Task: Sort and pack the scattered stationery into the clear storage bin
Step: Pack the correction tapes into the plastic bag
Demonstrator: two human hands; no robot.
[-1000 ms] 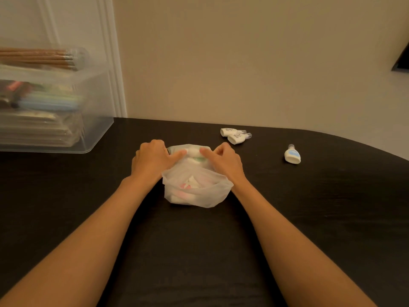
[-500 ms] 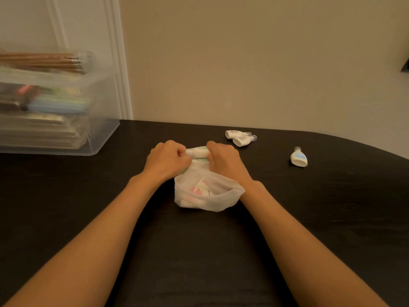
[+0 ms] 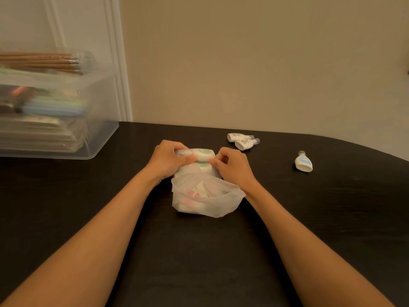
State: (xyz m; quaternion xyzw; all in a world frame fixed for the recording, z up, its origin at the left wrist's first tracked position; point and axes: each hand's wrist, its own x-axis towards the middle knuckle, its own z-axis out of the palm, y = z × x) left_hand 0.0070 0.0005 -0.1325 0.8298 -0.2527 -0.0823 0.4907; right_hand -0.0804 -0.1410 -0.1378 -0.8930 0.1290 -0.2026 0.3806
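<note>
Starting at the far left corner of the surface (image 3: 309, 229), we find the clear storage bin (image 3: 95, 138). It is stacked with flat packets and coloured cases, and a bundle of pencils (image 3: 39, 62) lies across its top.

Toward the middle, well apart from the bin, our left hand (image 3: 169, 161) and right hand (image 3: 232, 168) sit close together. Both have curled fingers and thumbs pinching the far end of a translucent bag (image 3: 205, 202), where a white-and-green piece (image 3: 202, 155) bulges between them. We cannot tell whether that piece is inside the film or resting on it. The bag lies on the surface with its mouth gaping toward the near edge, and pink and white bits show inside.

Further right, near the far edge, two small white bottles (image 3: 242, 140) lie touching each other. A third bottle (image 3: 303, 162) lies alone beyond them.

We judge the main risk to be that open mouth: if we lift by the pinched end, the bag would tip and spill its contents back onto the surface. The film looks slick, so a light pinch could also slip. The bin looks nearly full, so pushing the bag in could knock the pencils off its top. The three bottles lie outside our grasp and could easily be left behind.
</note>
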